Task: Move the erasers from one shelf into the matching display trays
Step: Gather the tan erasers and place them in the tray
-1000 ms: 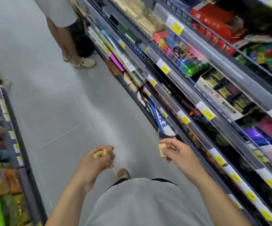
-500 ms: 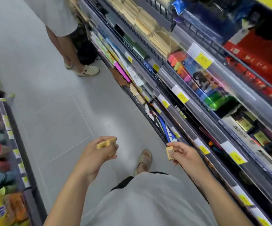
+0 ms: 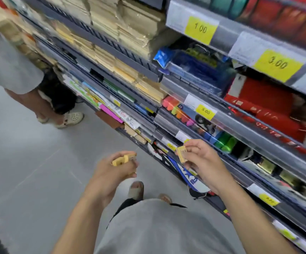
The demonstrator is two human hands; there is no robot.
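My left hand (image 3: 115, 169) grips a few small yellow erasers (image 3: 123, 158) at its fingertips, low in the middle of the view over the aisle floor. To its right, my right hand (image 3: 201, 162) pinches one yellow eraser in a printed sleeve (image 3: 181, 154), held just in front of the lower shelf rails. No eraser display tray can be made out among the blurred shelves.
Stationery shelves (image 3: 194, 99) with yellow price tags run along the right: paper stacks, highlighters, red and blue packs. Another person (image 3: 11, 70) stands at the upper left beside a dark bag (image 3: 60, 99). Grey floor (image 3: 29, 171) spreads to the left.
The view has lifted and swung toward the shelves, which now fill the right side much closer. Both hands rose a little, still holding their erasers.
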